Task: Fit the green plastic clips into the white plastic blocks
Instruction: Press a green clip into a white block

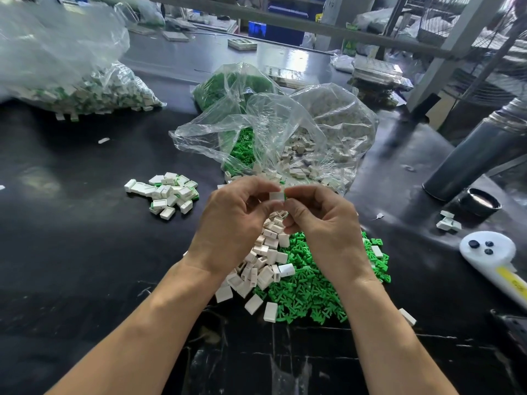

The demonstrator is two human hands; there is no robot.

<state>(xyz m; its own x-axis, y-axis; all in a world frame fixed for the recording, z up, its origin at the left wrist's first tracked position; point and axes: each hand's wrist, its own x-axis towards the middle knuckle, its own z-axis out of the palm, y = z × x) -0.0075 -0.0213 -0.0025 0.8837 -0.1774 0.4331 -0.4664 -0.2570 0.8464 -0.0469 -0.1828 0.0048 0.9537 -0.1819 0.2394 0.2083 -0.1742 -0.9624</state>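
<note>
My left hand (233,218) pinches a white plastic block (277,196) held up over the table. My right hand (322,220) pinches a green clip (285,193) against the block's right end; only a sliver of green shows. Below the hands lie a heap of loose white blocks (263,263) and, to its right, a heap of green clips (310,292). A small pile of fitted blocks (168,192) sits to the left on the black table (85,252).
Open clear bags of green clips (242,149) and white blocks (313,155) stand behind the hands. A large bag of fitted pieces (85,89) lies far left. A white handled tool (490,252), a dark cup (482,202) and a grey pipe (479,155) are at right.
</note>
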